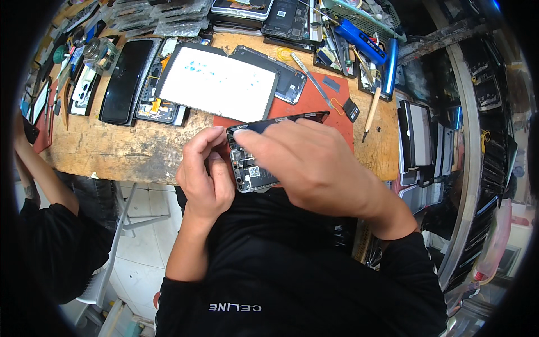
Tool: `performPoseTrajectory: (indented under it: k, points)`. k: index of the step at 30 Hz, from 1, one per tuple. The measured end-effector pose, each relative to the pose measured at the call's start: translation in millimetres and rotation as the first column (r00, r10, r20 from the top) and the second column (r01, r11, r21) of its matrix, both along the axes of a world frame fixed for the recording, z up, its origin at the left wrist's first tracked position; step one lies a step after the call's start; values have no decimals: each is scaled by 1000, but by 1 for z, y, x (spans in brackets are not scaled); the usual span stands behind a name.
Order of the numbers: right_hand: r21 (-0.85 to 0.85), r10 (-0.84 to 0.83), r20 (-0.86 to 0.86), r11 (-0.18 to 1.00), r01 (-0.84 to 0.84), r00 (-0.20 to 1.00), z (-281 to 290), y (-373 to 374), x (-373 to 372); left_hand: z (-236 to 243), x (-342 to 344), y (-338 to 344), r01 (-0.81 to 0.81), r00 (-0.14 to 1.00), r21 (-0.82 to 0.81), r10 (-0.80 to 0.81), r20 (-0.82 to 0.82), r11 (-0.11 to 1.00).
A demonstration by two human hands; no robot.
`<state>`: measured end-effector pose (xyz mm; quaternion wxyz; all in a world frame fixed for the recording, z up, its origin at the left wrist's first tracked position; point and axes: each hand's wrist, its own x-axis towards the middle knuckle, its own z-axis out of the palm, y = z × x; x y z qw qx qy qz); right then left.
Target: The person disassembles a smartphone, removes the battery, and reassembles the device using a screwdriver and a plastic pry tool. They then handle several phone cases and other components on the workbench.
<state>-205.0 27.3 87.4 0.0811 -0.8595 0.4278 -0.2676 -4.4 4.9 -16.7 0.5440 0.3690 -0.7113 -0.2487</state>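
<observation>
An opened smartphone (252,173) is held at the near edge of the bench, its inner boards and a small square label showing. My left hand (205,175) is closed with curled fingers at the phone's left end. Across the upper and right part of the phone lies my right hand (314,160), its fingers bent and pressed onto it; the fingertips are partly hidden. A dark panel edge (281,119) runs along the phone's far side. Under the phone is a red mat (331,126). A white sheet-like board with blue marks (216,78) rests just beyond.
On the wooden bench (135,154) lie a black phone (124,81), a metal spatula-like tool (310,80), a small black battery-like part (351,110) and a wooden-handled brush (371,112). Blue cylindrical tools (362,42) stand at the back right. Another person's arm (48,174) is at the left.
</observation>
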Motion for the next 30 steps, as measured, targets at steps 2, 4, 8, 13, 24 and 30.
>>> performPoseTrajectory:
  k: [2,4,8,13,24,30]
  points:
    - [39,-111,179,994,106,978,1,2,-6,0,1,0,9,1000,19,-8,-16,1000]
    - [146,-282,362,959,245,888,10,9,-24,-1,1,0,-3,1000,8,2,16,1000]
    - [208,-622,47,772,601,782,17,0,-77,2,0,1,36,999,43,-36,-17,998]
    - [168,-375,188,923,346,908,-5,12,-100,12,5,2,222,975,169,-214,-62,960]
    - [272,-46,34,962,36,998,-34,28,-83,47,27,3,299,856,232,-368,362,926]
    - [295,-30,20,955,23,999,-33,29,-85,54,28,3,318,702,225,-388,598,921]
